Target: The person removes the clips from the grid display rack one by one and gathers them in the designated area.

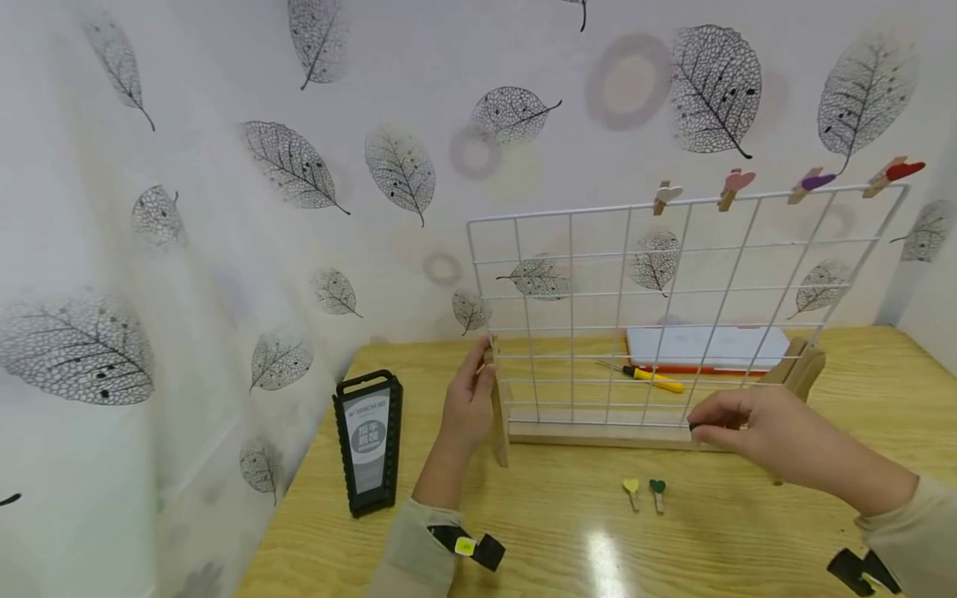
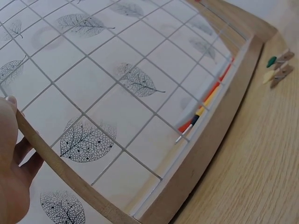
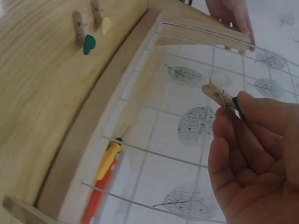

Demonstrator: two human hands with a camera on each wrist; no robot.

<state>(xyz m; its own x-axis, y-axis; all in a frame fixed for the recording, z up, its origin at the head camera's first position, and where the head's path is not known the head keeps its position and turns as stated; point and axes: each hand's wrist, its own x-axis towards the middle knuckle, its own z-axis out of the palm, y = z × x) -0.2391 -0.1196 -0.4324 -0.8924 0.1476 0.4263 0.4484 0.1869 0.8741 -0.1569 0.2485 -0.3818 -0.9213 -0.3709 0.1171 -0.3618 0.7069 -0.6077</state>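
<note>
Closest to me in the head view are two beige sleeves (image 1: 419,540), a black strap (image 1: 489,551) at the left wrist. Beyond them, the left hand (image 1: 469,403) has thumb and fingers closed about a wooden side piece (image 1: 500,419) at the left end of a white wire grid (image 1: 571,214). I have the right hand (image 1: 777,428) before the grid's lower right part, pinching a small clothespin (image 1: 693,426). Clips with white (image 1: 669,194), pink (image 1: 738,180), purple (image 1: 815,180) and red (image 1: 905,170) hearts sit along the top wire. A yellow-heart clip (image 1: 631,484) and a green-heart clip (image 1: 657,486) lie side by side on the table (image 1: 299,531). Behind the grid I make out a yellow-handled screwdriver (image 1: 658,380) and a white board (image 1: 706,345); a black case (image 1: 370,444) is at far left.

On my left wrist feed, that hand grips the side piece, and a wooden base bar (image 2: 205,140) runs along the grid's bottom.

From the right wrist, I see thumb and forefinger squeezing the clothespin at its dark green heart, the wooden end sticking out, the other fingers curled. Whether it touches any wire, I can't tell.
</note>
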